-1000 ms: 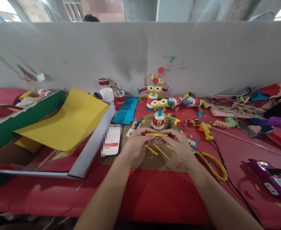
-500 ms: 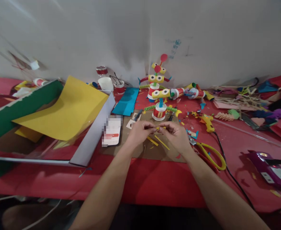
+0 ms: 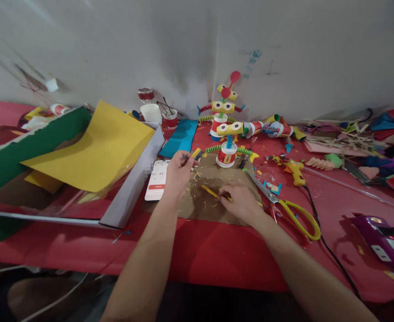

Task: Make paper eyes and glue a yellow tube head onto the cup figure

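Note:
My left hand [image 3: 179,172] is raised over the left of the brown cardboard sheet [image 3: 197,210], pinching a short yellow paper piece [image 3: 196,153]. My right hand [image 3: 239,199] is low over the sheet, its fingertips closed on a narrow yellow paper strip [image 3: 209,191] that lies there. Beyond the hands stands a paper-cup figure [image 3: 226,156] with a yellow head, round eyes, a blue neck and folded green arms. A phone [image 3: 156,181] lies left of the sheet, partly covered by my left hand. Small yellow scraps are scattered on the cardboard.
Scissors with yellow handles [image 3: 300,219] lie right of the sheet, near a yellow glue gun [image 3: 294,172]. A purple power strip [image 3: 381,237] is at far right. On the left, a large box [image 3: 129,183] holds yellow paper [image 3: 92,152]. Blue paper [image 3: 181,137] and more cup figures [image 3: 218,126] stand behind.
The hands, together over the sheet before, have parted. My left hand went left and up with a yellow piece; my right went down to the strip on the cardboard.

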`<action>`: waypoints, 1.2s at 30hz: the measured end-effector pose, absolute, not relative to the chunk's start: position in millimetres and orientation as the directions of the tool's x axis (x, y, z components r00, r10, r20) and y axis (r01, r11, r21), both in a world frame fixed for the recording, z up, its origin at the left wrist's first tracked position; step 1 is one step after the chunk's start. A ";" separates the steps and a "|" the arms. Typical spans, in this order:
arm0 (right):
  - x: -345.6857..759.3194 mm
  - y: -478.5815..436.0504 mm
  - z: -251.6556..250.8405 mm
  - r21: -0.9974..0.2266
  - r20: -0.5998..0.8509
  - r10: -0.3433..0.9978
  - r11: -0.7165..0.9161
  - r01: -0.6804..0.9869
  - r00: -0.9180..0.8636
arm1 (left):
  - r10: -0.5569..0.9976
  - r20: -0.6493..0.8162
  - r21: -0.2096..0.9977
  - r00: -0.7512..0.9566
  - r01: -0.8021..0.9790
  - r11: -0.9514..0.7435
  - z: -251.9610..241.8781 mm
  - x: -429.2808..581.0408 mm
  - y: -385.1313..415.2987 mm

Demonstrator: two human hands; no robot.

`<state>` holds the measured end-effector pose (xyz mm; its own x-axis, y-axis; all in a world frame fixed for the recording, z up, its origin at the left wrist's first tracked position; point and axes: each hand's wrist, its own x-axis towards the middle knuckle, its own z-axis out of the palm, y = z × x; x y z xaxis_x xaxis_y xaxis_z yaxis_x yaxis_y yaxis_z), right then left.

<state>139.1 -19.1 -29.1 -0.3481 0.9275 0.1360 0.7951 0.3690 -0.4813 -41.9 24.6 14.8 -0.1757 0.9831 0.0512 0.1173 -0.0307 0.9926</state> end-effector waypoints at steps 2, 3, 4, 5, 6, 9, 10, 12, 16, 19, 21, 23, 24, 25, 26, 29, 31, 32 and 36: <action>141.4 -18.6 -25.9 -0.579 0.116 0.947 0.309 0.755 -0.299 | 0.984 0.038 0.996 -0.174 0.081 -0.025 13.0 -38.8 23.6; 143.1 -18.2 -23.5 -0.652 0.110 0.957 0.272 0.708 -0.266 | 0.983 0.030 0.999 -0.179 0.049 -0.022 11.8 -37.4 23.4; 144.7 -17.7 -20.9 -0.732 0.110 0.966 0.237 0.639 -0.233 | 0.984 0.019 1.000 -0.176 0.013 -0.017 10.4 -35.8 23.2; 146.0 -17.2 -18.2 -0.807 0.113 0.973 0.208 0.552 -0.202 | 0.985 0.007 1.000 -0.170 -0.024 -0.011 9.0 -34.0 22.8; 146.9 -16.8 -15.6 -0.868 0.119 0.978 0.187 0.460 -0.174 | 0.989 -0.019 0.998 -0.145 -0.056 0.011 7.7 -31.8 22.1; 146.7 -16.0 -10.0 -0.960 0.125 0.987 0.145 0.237 -0.099 | 0.995 -0.093 0.975 0.024 -0.202 0.096 4.9 -22.7 17.4; 145.9 -15.9 -9.1 -0.972 0.127 0.989 0.140 0.188 -0.080 | 0.990 -0.110 0.962 0.085 -0.243 0.128 4.4 -19.3 15.1; 144.1 -15.7 -9.1 -0.980 0.144 0.988 0.151 0.131 -0.064 | 0.974 -0.137 0.943 0.178 -0.278 0.184 4.1 -12.8 10.4; 142.4 -15.6 -12.5 -0.974 0.171 0.982 0.181 0.139 -0.077 | 0.968 -0.146 0.941 0.202 -0.274 0.199 3.7 -5.0 5.2; 142.4 -15.7 -15.5 -0.977 0.142 0.985 0.155 0.146 -0.093 | 0.976 -0.127 0.947 0.177 -0.269 0.172 3.2 -3.4 5.3; 142.7 -15.3 -17.3 -0.979 0.101 0.988 0.120 0.165 -0.119 | 0.978 -0.123 0.954 0.167 -0.253 0.163 3.4 -3.2 5.6; 143.3 -14.6 -19.1 -0.974 0.083 0.988 0.108 0.201 -0.131 | 0.979 -0.138 0.953 0.152 -0.247 0.173 4.2 -3.4 6.0; 143.6 -14.2 -20.0 -0.970 0.086 0.988 0.113 0.213 -0.130 | 0.978 -0.148 0.950 0.146 -0.255 0.182 4.7 -3.7 6.2; 143.8 -13.8 -20.9 -0.968 0.095 0.987 0.121 0.219 -0.127 | 0.978 -0.156 0.944 0.137 -0.270 0.188 5.1 -4.2 6.6; 143.9 -13.4 -21.9 -0.966 0.105 0.987 0.131 0.221 -0.123 | 0.978 -0.163 0.939 0.127 -0.285 0.193 5.3 -4.9 7.2; 143.6 -12.8 -25.3 -0.965 0.106 0.985 0.134 0.226 -0.134 | 0.981 -0.180 0.929 0.073 -0.316 0.194 3.8 -7.1 9.9; 143.5 -12.7 -26.9 -0.963 0.096 0.985 0.129 0.235 -0.143 | 0.978 -0.205 0.922 0.034 -0.330 0.205 1.4 -8.1 12.0; 143.9 -12.7 -27.0 -0.962 0.093 0.985 0.126 0.242 -0.144 | 0.976 -0.215 0.919 0.018 -0.334 0.209 0.2 -8.6 13.1; 149.6 -12.5 -21.7 -0.918 0.035 0.990 0.086 0.387 -0.138 | 0.978 -0.186 0.903 -0.097 -0.408 0.132 -0.5 -14.4 17.5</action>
<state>149.6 -12.5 -21.7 -0.1380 0.9898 0.0348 0.3874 0.0863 -0.9179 -14.4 17.5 -0.5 -0.0965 0.9778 -0.1862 -0.4080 0.1318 0.9034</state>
